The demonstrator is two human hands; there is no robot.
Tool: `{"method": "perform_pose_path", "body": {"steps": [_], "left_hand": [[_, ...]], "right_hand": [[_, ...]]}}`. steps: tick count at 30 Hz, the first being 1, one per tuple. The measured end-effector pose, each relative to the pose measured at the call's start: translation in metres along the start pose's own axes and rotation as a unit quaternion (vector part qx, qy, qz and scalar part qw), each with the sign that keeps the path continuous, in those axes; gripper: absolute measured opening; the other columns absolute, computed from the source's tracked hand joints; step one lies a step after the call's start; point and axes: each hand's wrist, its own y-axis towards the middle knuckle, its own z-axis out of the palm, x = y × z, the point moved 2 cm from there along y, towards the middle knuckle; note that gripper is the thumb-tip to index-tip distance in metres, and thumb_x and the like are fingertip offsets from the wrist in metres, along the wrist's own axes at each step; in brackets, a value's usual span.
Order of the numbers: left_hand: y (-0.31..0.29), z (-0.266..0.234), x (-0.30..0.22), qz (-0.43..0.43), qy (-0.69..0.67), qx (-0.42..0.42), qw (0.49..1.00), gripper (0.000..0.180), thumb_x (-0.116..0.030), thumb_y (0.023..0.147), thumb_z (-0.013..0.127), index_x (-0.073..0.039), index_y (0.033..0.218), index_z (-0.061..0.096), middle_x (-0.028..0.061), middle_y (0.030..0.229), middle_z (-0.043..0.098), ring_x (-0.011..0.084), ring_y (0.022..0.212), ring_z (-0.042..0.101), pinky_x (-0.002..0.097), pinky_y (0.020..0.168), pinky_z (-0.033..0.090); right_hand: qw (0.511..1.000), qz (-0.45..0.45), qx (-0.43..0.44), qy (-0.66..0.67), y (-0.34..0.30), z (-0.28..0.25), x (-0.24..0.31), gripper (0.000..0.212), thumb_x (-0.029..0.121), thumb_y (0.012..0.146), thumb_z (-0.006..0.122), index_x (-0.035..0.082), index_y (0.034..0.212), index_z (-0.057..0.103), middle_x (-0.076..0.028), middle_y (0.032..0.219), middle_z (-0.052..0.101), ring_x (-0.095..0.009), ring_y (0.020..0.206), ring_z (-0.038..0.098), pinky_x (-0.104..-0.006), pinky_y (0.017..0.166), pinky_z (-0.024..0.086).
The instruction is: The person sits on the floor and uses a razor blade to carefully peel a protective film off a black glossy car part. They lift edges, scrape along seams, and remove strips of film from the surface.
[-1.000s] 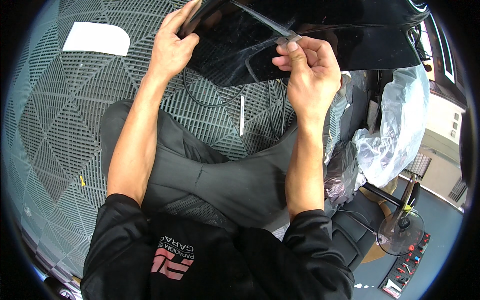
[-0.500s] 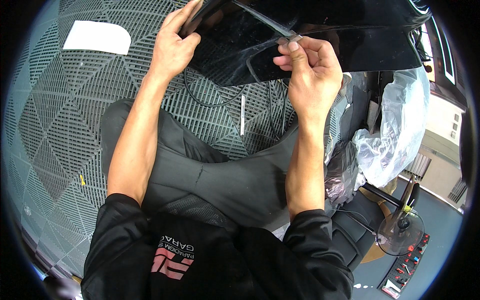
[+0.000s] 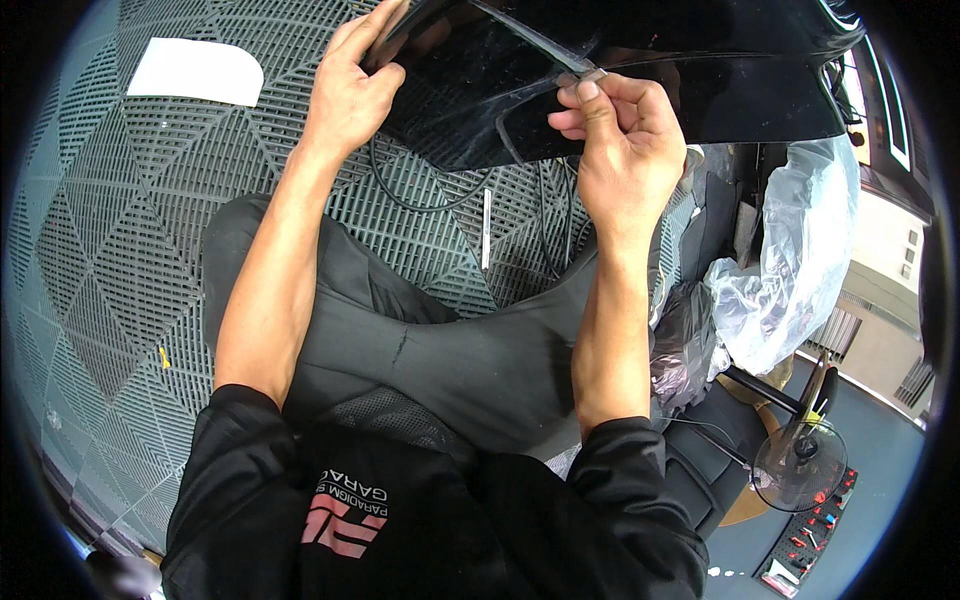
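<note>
A large glossy black panel (image 3: 740, 95), like a car body part, fills the top of the view. My left hand (image 3: 350, 95) is closed around its left edge, thumb bent on the near side. My right hand (image 3: 630, 140) pinches the end of a narrow dark strip (image 3: 535, 38) between thumb and fingers, against the panel's face. The strip runs up and left from the fingertips, looking like film or tape. Pale streaks and a curved line mark the panel just left of that hand.
A white rounded sheet (image 3: 195, 72) lies on the grey grated floor (image 3: 110, 220). A thin metallic strip (image 3: 487, 228) and a black cable (image 3: 405, 205) lie between my legs. Clear plastic bags (image 3: 790, 260) and a fan (image 3: 800, 465) stand at the right.
Almost nothing differs. Both hands keep their places on the panel and the strip, with only a very slight shift of the view.
</note>
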Motion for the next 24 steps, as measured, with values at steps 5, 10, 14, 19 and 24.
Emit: {"method": "perform_pose_path", "body": {"steps": [5, 10, 14, 19, 24], "left_hand": [[0.002, 0.001, -0.010, -0.038, -0.060, 0.022, 0.997, 0.075, 0.007, 0.081, 0.052, -0.012, 0.154, 0.047, 0.0059, 0.140, 0.051, 0.0161, 0.111, 0.050, 0.0309, 0.099, 0.043], [0.007, 0.007, -0.020, -0.065, -0.265, 0.034, 0.962, 0.078, 0.019, 0.076, 0.041, 0.003, 0.153, 0.041, 0.0124, 0.153, 0.042, 0.0253, 0.150, 0.036, 0.0375, 0.126, 0.025], [0.006, 0.006, -0.022, -0.046, -0.275, 0.031, 0.960, 0.077, 0.018, 0.077, 0.043, 0.004, 0.153, 0.040, 0.0130, 0.152, 0.043, 0.0261, 0.149, 0.037, 0.0384, 0.126, 0.025], [0.004, 0.008, -0.020, -0.046, -0.303, 0.025, 0.952, 0.076, 0.017, 0.078, 0.047, 0.005, 0.153, 0.040, 0.0125, 0.152, 0.044, 0.0263, 0.149, 0.037, 0.0391, 0.126, 0.026], [0.005, 0.007, -0.021, -0.022, -0.301, 0.029, 0.953, 0.076, 0.019, 0.077, 0.045, 0.006, 0.152, 0.041, 0.0125, 0.150, 0.044, 0.0266, 0.149, 0.038, 0.0385, 0.126, 0.026]], "right_hand": [[1.000, 0.002, 0.005, -0.006, 0.002, -0.001, 0.001, 0.008, 0.004, 0.100, 0.065, -0.004, 0.101, 0.062, -0.015, 0.088, 0.075, -0.016, 0.075, 0.075, -0.0248, 0.064, 0.059], [1.000, 0.020, -0.011, 0.014, -0.001, 0.002, 0.002, 0.009, 0.002, 0.099, 0.066, -0.005, 0.103, 0.062, -0.014, 0.089, 0.075, -0.016, 0.076, 0.075, -0.0248, 0.068, 0.060], [0.995, 0.036, -0.054, 0.070, -0.009, 0.008, -0.002, 0.012, 0.001, 0.097, 0.068, -0.005, 0.105, 0.062, -0.013, 0.090, 0.075, -0.015, 0.078, 0.075, -0.0251, 0.070, 0.060], [0.998, 0.022, -0.061, 0.010, -0.011, 0.007, -0.004, 0.014, 0.002, 0.096, 0.071, -0.006, 0.105, 0.064, -0.012, 0.090, 0.075, -0.013, 0.077, 0.074, -0.0249, 0.071, 0.060], [0.998, 0.020, -0.061, -0.006, -0.012, 0.006, -0.005, 0.015, 0.006, 0.096, 0.072, -0.006, 0.105, 0.069, -0.010, 0.088, 0.076, -0.013, 0.076, 0.074, -0.0236, 0.070, 0.059]]}}
